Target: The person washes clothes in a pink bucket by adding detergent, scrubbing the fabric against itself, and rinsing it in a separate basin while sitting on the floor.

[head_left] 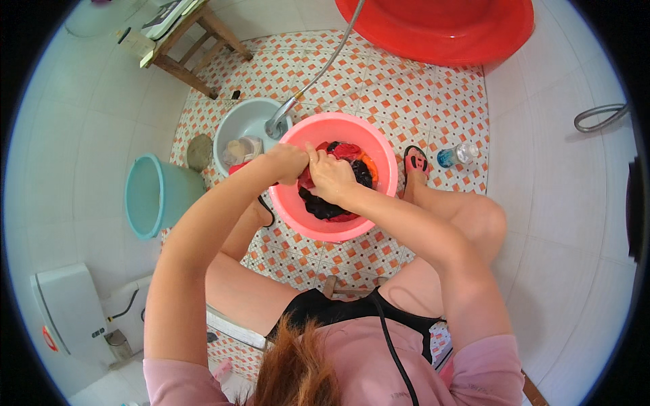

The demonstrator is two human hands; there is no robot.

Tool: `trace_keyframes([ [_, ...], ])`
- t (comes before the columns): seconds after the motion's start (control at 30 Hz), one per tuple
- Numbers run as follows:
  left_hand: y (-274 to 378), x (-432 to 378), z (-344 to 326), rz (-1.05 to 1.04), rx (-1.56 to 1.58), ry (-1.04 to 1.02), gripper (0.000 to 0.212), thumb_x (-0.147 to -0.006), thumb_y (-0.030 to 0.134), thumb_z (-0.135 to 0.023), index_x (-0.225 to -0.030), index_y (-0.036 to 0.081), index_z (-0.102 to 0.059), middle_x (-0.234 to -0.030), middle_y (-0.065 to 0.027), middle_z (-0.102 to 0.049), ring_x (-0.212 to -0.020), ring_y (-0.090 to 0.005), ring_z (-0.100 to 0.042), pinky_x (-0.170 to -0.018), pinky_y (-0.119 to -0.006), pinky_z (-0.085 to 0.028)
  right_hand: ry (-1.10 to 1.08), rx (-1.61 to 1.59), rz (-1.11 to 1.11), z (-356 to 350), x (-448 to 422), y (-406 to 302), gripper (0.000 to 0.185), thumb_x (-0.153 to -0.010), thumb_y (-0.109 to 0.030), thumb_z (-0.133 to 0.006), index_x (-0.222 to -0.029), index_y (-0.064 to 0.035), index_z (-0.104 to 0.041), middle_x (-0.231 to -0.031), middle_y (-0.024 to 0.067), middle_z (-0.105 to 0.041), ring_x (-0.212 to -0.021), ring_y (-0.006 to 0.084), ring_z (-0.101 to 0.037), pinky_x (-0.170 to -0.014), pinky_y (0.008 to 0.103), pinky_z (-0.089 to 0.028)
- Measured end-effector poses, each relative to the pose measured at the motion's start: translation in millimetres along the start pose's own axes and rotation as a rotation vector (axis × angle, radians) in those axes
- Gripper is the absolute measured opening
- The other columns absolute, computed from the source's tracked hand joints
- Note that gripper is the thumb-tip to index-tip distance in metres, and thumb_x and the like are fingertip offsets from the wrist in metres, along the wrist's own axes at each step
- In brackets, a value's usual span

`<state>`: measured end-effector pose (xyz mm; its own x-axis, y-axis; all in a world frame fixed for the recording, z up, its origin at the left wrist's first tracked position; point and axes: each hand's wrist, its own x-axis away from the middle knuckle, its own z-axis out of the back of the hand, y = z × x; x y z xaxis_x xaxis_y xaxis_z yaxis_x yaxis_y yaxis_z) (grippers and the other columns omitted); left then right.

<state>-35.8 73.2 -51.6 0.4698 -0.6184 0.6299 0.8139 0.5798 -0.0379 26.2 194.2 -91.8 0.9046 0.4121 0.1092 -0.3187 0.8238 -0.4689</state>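
Observation:
A pink plastic basin (pixel 335 231) stands on the floor between my feet, holding wet black, red and orange clothes (pixel 325 205). My left hand (pixel 288 161) is closed in a fist over the basin's left rim, gripping a red cloth (pixel 238 167) whose end shows beyond the wrist. Close against it, my right hand (pixel 332 175) is bent around the same red cloth above the clothes, its index finger stretched toward the left fist. Its palm side is hidden. Left of the pink basin, a pale grey basin (pixel 228 119) contains light-coloured cloth (pixel 244 150) and a shower head (pixel 277 126).
A metal shower hose (pixel 332 56) runs up from the shower head. A turquoise bucket (pixel 158 198) stands at left, a wooden stool (pixel 188 63) at upper left. A large red tub (pixel 442 30) sits at the far side. A clear bottle with blue contents (pixel 457 155) lies right of my foot.

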Motion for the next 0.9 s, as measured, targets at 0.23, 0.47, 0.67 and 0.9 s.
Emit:
trace_keyframes([
  [0.23, 9.9, -1.1, 11.3, 0.053, 0.34, 0.148, 0.066, -0.052, 0.04, -0.072, -0.1, 0.001, -0.05, -0.083, -0.0175, -0.06, -0.08, -0.0311, -0.058, -0.07, -0.038, -0.046, 0.141, 0.288, 0.149, 19.5, 1.6, 28.6, 0.094, -0.053, -0.025, -0.075, -0.125, 0.0031, -0.022, -0.091, 0.0126, -0.05, -0.086, 0.0255, -0.051, -0.073, 0.0352, -0.042],
  [0.47, 28.0, 40.0, -26.1, 0.143, 0.538, 0.571, 0.073, -0.057, 0.048, -0.067, -0.118, 0.019, -0.041, -0.072, -0.0135, -0.059, -0.065, -0.0298, -0.058, -0.055, -0.04, -0.044, -0.297, -0.937, 0.114, 67.6, 14.1, 48.8, 0.054, -0.072, -0.02, -0.063, -0.117, 0.0018, -0.042, -0.115, 0.0152, -0.048, -0.101, 0.0231, -0.048, -0.087, 0.033, -0.038],
  [0.67, 49.3, 29.5, -51.3, 0.033, 0.253, 1.275, 0.045, -0.068, 0.021, -0.053, -0.112, 0.024, -0.043, -0.062, -0.0071, -0.047, -0.056, -0.0234, -0.052, -0.048, -0.034, -0.04, -0.199, -1.898, -0.543, 20.3, 24.9, 76.5, 0.06, -0.081, -0.049, -0.04, -0.122, -0.0047, -0.035, -0.114, 0.0147, -0.048, -0.098, 0.0283, -0.051, -0.085, 0.0416, -0.041],
  [0.9, 60.5, 8.9, -68.2, -0.052, -0.093, 1.704, 0.036, -0.074, 0.018, -0.047, -0.108, 0.027, -0.042, -0.063, -0.0016, -0.042, -0.055, -0.0178, -0.046, -0.05, -0.029, -0.036, -0.611, -1.484, -0.43, 30.8, 59.2, 92.8, 0.076, -0.063, -0.052, -0.062, -0.118, -0.0061, -0.037, -0.104, 0.0135, -0.053, -0.069, 0.0263, -0.059, -0.036, 0.0332, -0.045],
])
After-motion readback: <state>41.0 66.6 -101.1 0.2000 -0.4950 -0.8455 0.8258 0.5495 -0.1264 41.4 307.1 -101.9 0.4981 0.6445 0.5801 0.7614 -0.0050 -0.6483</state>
